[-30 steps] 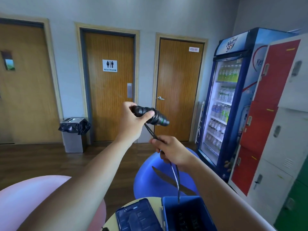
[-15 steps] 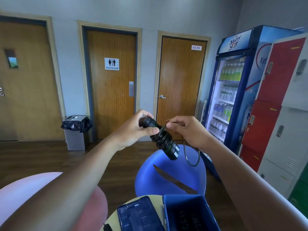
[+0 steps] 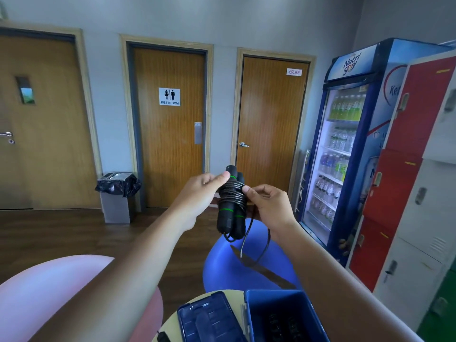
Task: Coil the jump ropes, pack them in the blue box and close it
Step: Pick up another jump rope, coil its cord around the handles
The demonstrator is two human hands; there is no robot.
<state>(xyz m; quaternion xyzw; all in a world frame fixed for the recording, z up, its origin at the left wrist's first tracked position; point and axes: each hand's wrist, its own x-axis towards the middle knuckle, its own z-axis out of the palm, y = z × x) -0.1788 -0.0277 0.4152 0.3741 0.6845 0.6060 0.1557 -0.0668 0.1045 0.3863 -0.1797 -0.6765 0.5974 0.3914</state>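
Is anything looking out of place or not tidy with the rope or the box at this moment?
Only one thing stands out: a loose loop of cord hangs below the jump rope handles, not yet wound on. The left hand and right hand hold the bundle. The blue box stands open, its lid beside it.

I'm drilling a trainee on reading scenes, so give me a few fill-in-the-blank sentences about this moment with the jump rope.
1. The rings on the black jump rope handles are ____ in colour.
2. The cord is wound around the handles, and a loose ____ of it hangs below them.
3. The blue box by the lid stands ____.
4. The left hand and right hand hold the bundle ____ the box.

Missing words: green; loop; open; above
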